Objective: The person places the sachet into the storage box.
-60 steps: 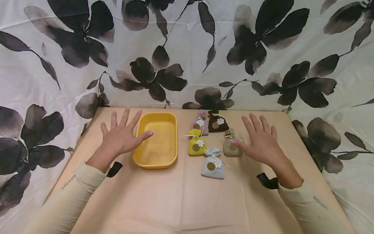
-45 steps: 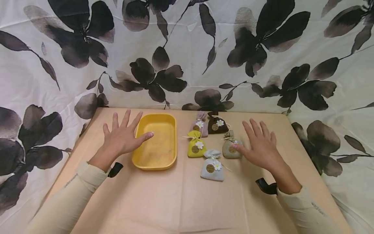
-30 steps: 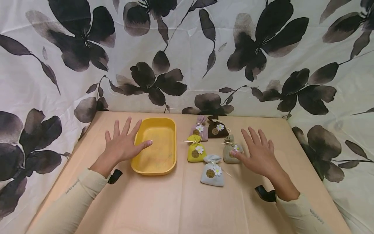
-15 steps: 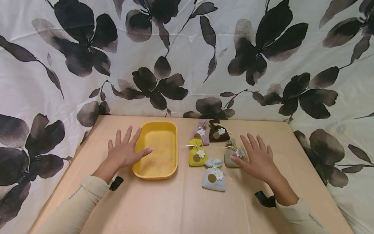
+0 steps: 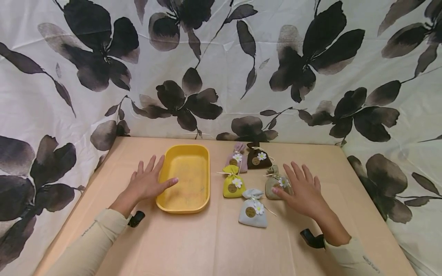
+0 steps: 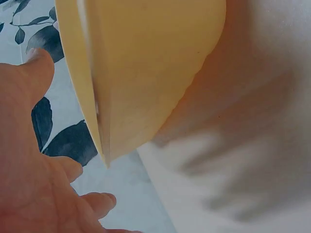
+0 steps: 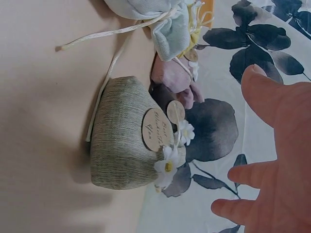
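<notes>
My left hand point(image 5: 146, 185) is spread above the left rim of a yellow plastic tray point(image 5: 184, 211), its thumb over the tray; it holds nothing. Fingers apart, my right hand point(image 5: 304, 195) hovers beside the grey-green drawstring pouch point(image 5: 272, 189), thumb overlapping it in the head view. The right wrist view shows a gap between that hand and the grey-green pouch point(image 7: 121, 141). Nearby lie a white pouch point(image 5: 252, 216), a yellow-green pouch point(image 5: 229, 191), a lilac pouch point(image 5: 243, 165) and a dark brown pouch point(image 5: 253, 161). Daisies and round tags decorate them.
A peach-coloured table point(image 5: 214, 249) carries everything. Behind it and at both sides hangs a white cloth point(image 5: 228, 96) with dark flowers. Black wrist straps point(image 5: 136, 219) are worn below both hands.
The head view has tilted, so tray, pouches and cloth sit lower in the picture. Both hands have come slightly nearer the person and stay spread. The tray and pouches keep their places.
</notes>
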